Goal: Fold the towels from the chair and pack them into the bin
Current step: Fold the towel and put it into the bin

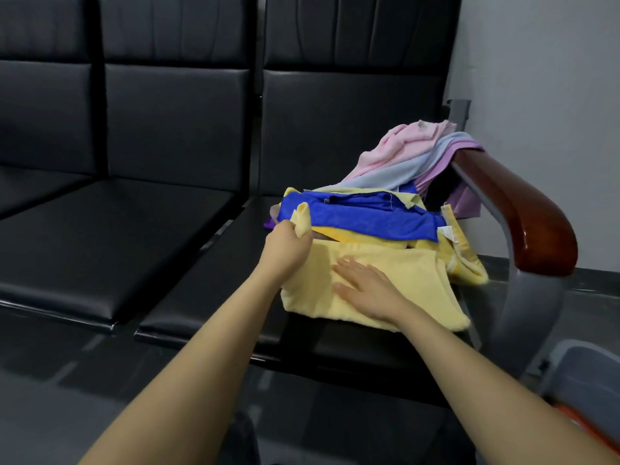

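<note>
While left hand (288,245) is pinching corner of pale yellow terry towel (385,283), right hand (365,285) is pressing flat, fingers spread, on it atop black padded chair seat (208,297).

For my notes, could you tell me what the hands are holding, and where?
The left hand grips the pale yellow towel by its bunched corner; the right hand lies flat on it.

A waiting area is suggested: joined black padded seats (141,236) are ranked in a row beyond the fingers, ended right of them by a wood-topped metal armrest (523,216) against a plain wall (553,78).
</note>
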### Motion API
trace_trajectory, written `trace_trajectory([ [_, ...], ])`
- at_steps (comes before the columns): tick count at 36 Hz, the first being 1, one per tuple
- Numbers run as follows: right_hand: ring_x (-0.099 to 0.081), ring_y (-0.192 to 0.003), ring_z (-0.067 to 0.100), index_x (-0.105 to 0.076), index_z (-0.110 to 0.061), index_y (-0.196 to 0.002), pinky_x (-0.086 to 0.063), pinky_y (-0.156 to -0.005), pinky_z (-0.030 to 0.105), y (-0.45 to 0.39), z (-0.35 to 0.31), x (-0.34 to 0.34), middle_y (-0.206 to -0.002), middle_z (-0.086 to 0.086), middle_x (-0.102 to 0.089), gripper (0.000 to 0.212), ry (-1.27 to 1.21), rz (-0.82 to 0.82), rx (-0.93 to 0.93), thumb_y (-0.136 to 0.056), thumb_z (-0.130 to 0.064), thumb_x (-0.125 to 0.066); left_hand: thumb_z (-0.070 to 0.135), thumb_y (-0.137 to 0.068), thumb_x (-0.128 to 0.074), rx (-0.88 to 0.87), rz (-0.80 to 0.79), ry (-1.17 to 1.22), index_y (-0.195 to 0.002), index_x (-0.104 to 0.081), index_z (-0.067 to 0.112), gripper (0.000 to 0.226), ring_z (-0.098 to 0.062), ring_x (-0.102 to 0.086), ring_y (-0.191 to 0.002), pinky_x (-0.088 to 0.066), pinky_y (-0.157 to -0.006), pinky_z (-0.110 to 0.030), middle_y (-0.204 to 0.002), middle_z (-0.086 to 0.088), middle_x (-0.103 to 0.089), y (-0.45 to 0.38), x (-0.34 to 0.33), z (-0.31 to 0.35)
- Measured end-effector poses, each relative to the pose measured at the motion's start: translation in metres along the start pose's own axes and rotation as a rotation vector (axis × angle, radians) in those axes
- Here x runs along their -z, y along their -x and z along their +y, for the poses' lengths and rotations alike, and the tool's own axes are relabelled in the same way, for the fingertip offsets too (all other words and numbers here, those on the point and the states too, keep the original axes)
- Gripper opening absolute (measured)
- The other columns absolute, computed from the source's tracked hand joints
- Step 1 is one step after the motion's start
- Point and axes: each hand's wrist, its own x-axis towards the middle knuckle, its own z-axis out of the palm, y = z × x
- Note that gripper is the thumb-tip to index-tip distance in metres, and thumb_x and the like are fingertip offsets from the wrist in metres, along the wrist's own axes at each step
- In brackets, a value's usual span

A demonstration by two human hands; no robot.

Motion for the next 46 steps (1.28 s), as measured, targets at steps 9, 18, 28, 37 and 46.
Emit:
trace_trajectory([
  [9,-0.052,-0.089,0.017,-0.060,-0.009,-0.099,-0.036,-0.074,0.026,0.033,0.006,0.036,-0.096,0.002,-0.058,0.026,-0.495,0.561,-0.274,-0.101,-0.023,-0.038,0.023,-0.092,-0.052,-0.047,-0.170,0.223,-0.094,-0.058,0.008,0.016,-0.014,-0.051,-0.066,-0.038,-0.052,-0.023,-0.074,-0.001,-0.054,0.017,-0.037,0.049],
  [18,-0.052,-0.109,0.035,-0.056,0.003,-0.116,-0.041,-0.088,0.037,0.055,0.039,0.059,-0.120,0.019,-0.057,0.041,-0.374,0.641,-0.595,-0.098,-0.029,-0.037,0.025,-0.102,-0.036,-0.055,-0.658,0.319,-0.115,-0.055,0.002,0.032,-0.020,-0.063,-0.083,-0.049,-0.075,-0.029,-0.113,-0.014,-0.061,0.048,-0.106,0.087],
  [28,-0.040,-0.128,0.034,-0.040,-0.003,-0.133,-0.034,-0.103,0.043,0.059,0.050,0.049,-0.138,0.017,-0.042,0.051,0.010,0.369,-0.781,-0.098,-0.040,-0.039,0.028,-0.098,-0.043,-0.027,-0.118,-0.603,-0.132,-0.036,0.004,0.042,-0.032,-0.037,-0.124,-0.033,-0.101,-0.037,-0.137,-0.016,-0.035,0.035,-0.106,0.058],
  [37,-0.045,-0.124,0.033,-0.040,0.000,-0.132,-0.032,-0.101,0.041,0.048,0.054,0.042,-0.135,0.018,-0.047,0.071,0.196,0.291,-0.884,-0.092,-0.059,-0.041,0.043,-0.097,-0.039,0.116,-0.159,-0.603,-0.132,-0.040,0.002,0.054,-0.028,-0.053,-0.114,-0.038,-0.086,-0.035,-0.129,-0.012,-0.051,0.030,-0.113,0.032],
  [46,-0.052,-0.116,0.032,-0.037,-0.005,-0.129,-0.040,-0.089,0.040,0.044,0.034,0.038,-0.129,0.014,-0.052,0.046,0.084,0.382,-0.799,-0.098,-0.038,-0.044,0.023,-0.097,-0.047,0.062,-0.148,-0.517,-0.129,-0.035,0.000,0.040,-0.030,-0.056,-0.110,-0.043,-0.080,-0.034,-0.129,-0.015,-0.041,0.033,-0.103,0.038],
])
